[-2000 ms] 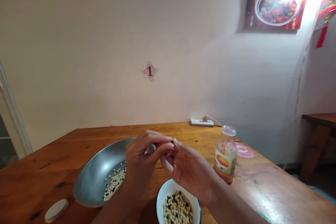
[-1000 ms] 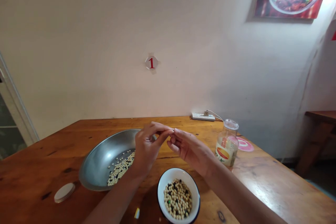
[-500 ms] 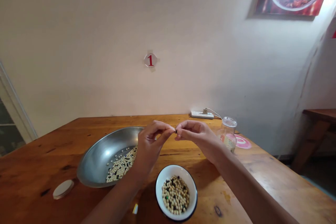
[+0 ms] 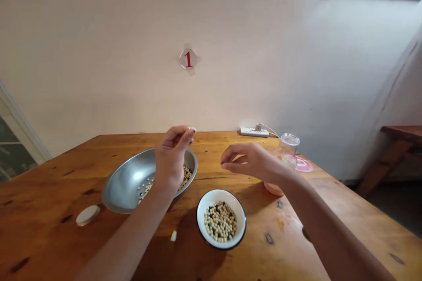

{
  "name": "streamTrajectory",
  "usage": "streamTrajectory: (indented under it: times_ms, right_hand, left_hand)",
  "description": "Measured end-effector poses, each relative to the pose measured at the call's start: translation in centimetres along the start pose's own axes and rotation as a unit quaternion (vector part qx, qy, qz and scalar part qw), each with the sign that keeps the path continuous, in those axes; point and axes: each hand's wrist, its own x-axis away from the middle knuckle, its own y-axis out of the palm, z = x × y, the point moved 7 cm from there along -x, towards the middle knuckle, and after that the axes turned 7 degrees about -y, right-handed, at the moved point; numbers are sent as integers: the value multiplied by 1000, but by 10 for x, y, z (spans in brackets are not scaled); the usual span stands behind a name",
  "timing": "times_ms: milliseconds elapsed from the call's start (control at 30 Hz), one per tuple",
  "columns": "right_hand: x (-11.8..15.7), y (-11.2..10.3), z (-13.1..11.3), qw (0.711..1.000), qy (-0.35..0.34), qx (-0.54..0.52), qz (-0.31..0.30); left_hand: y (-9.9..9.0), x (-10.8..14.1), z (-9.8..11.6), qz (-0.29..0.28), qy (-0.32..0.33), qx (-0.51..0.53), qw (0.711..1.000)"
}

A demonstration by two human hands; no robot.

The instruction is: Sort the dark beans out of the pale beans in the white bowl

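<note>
My left hand was curled above the steel bowl, fingertips together; could not tell if anything was pinched. Right hand hung loosely open, near the white bowl of beans: judged hard, light, apt to roll; best pinched singly.

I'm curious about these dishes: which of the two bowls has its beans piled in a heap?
The small white bowl with the dark rim: its beans sit heaped, while the wide steel bowl holds only a thin scatter.
</note>
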Motion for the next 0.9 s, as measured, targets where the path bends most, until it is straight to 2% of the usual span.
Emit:
streamTrajectory:
  times_ms: [100,167,233,367,433,500,567,600,667,767,900]
  right_hand:
    - [5,18,13,982,1,139,-130]
    - [6,26,19,964,3,193,-181]
    - [3,26,19,960,12,207,-189]
    - [5,12,-1,977,5,175,-119]
    - [28,18,-16,979,-26,163,-118]
    - [67,34,-29,972,-55,193,-119]
    - [116,64,-42,950,-147,215,-172]
    - [142,84,-42,929,-177,222,-236]
    - [176,105,-34,913,-194,240,-268]
    - [189,116,-15,906,-149,263,-296]
    - [178,111,-14,909,-143,247,-303]
  left_hand:
    - [-1,-4,6,-3,10,-1,1000]
    - [3,-3,4,-23,2,-7,1000]
    - [7,-2,-1,-45,-10,-11,999]
    - [12,1,-3,-65,0,-17,998]
    - [12,2,1,-72,24,-17,997]
    - [11,1,5,-73,34,-19,997]
    - [11,0,10,-72,51,-25,996]
    - [11,-1,12,-71,59,-32,995]
    - [14,-1,15,-80,70,-51,993]
    - [19,1,14,-104,67,-53,991]
    - [22,7,15,-119,60,-31,991]
